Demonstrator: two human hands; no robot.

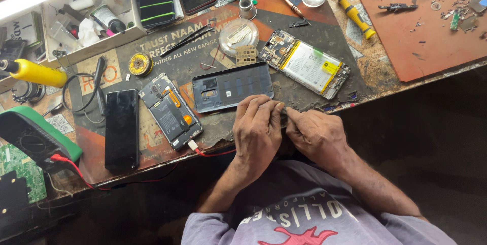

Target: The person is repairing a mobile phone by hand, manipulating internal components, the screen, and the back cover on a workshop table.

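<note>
Small dark part (284, 114) pinched between left hand (257, 129) and right hand (318, 134) at counter (406, 57) edge — just below grey back cover (231, 86). Best kept low, fingertips close, grip light — part tiny, easily dropped.

The bench (355, 80) holds a dark mat (314, 32) above the left hand (257, 128), with a black phone (122, 128) far left and an orange mat (421, 32) far right.

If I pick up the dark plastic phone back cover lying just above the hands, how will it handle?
The dark plastic back cover is probably light and slightly flexible: it is a thin empty shell with cutouts. Lying flat on the worn dark work mat, it should slide rather than roll. The left hand touches its near edge, so a push could bump the fingers.
</note>
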